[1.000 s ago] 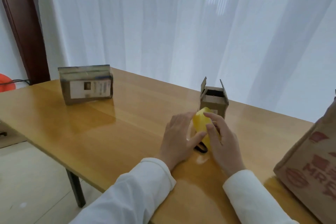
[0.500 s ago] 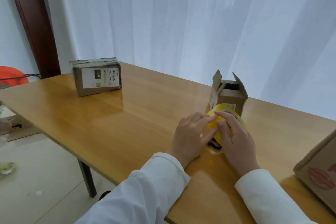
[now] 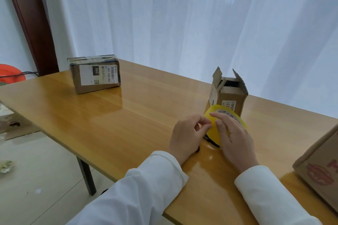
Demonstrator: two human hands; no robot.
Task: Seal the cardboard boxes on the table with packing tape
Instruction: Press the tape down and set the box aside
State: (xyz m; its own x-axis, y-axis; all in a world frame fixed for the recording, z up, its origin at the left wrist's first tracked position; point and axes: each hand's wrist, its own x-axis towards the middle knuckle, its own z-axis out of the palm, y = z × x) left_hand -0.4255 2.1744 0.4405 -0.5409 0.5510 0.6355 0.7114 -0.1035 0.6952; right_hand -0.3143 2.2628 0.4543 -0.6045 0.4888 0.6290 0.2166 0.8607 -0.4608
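On the glossy wooden table (image 3: 113, 115) by the white curtain, the left hand (image 3: 188, 134) pinches at the yellow tape roll (image 3: 215, 129) the right hand (image 3: 233, 133) grips, just before the open box (image 3: 228, 95); best to pick slowly at the edge.

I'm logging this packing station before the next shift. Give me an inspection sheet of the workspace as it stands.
Surface: glossy wooden table.
Job's things: yellow tape roll on edge; small box, flaps open, behind it; labelled box far left, taped shut; large box at right edge, top out of view.
Clutter: black object under the roll, unclear; paper scraps on floor.
Grippers: left hand pinches the roll's edge; right hand holds the roll.
Cables: black cable by the orange object.
Surroundings: white curtain, dark door frame.
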